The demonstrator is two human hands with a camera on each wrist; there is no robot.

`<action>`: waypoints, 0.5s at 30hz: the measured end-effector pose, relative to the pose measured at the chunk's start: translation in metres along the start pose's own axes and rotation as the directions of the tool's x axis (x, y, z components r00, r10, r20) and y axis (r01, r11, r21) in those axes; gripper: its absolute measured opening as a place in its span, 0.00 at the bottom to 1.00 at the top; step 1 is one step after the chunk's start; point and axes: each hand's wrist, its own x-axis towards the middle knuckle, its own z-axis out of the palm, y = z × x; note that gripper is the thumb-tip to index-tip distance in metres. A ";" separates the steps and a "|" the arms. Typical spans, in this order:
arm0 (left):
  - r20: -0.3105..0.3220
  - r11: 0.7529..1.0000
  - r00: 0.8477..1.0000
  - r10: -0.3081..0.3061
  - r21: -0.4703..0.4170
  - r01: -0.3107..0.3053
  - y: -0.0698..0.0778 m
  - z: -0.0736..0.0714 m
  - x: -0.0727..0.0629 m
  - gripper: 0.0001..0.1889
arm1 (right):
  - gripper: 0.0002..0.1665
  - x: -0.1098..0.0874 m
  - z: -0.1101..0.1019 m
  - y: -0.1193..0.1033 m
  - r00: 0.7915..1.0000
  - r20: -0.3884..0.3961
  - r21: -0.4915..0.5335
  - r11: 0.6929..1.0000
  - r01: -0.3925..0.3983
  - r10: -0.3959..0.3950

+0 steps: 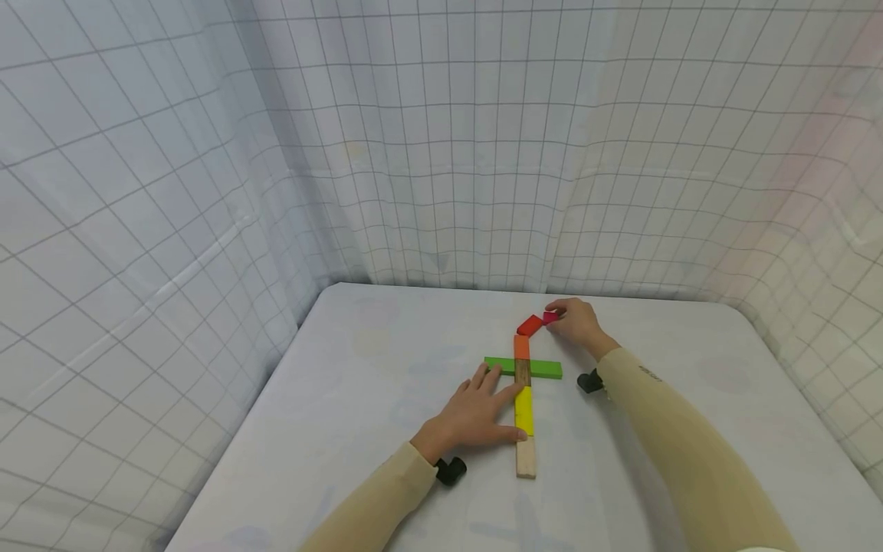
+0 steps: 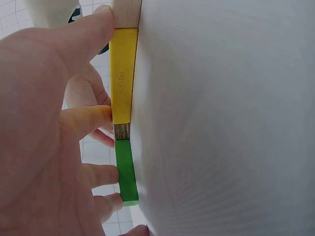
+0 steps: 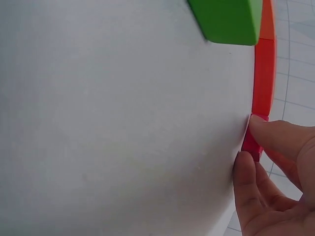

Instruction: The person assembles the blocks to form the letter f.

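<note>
My right hand [image 1: 578, 322] pinches a small pink block [image 3: 251, 142] between thumb and fingers, at the far end of a row of wooden blocks. The pink block sits against the end of a slanted red block [image 1: 530, 325]. Below that, an orange block [image 1: 522, 347], a dark brown block [image 1: 523, 372], a yellow block [image 1: 524, 412] and a plain wood block [image 1: 526, 458] run toward me. Green blocks [image 1: 547, 369] extend to both sides of the brown one. My left hand [image 1: 472, 412] is spread flat, fingertips at the left green block [image 2: 126, 169] and the row's left side.
The blocks lie on a white table [image 1: 359, 383]. White grid-patterned curtains [image 1: 441, 153] hang behind it and on both sides. A black wrist device [image 1: 451, 471] is at the left wrist and another [image 1: 589, 381] at the right.
</note>
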 end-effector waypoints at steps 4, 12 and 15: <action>0.000 1.000 1.000 -0.002 0.004 0.002 0.000 0.000 0.001 0.45 | 0.26 -0.001 -0.007 -0.003 0.999 0.026 -0.026 0.999 -0.020 0.020; 0.005 1.000 1.000 0.003 0.006 -0.003 -0.001 -0.002 0.002 0.45 | 0.28 -0.005 -0.019 -0.004 0.999 0.042 -0.056 0.998 -0.008 0.010; 0.008 1.000 1.000 0.004 0.002 -0.004 -0.001 -0.001 0.002 0.45 | 0.27 -0.011 -0.024 -0.005 1.000 0.020 -0.056 0.998 0.008 -0.007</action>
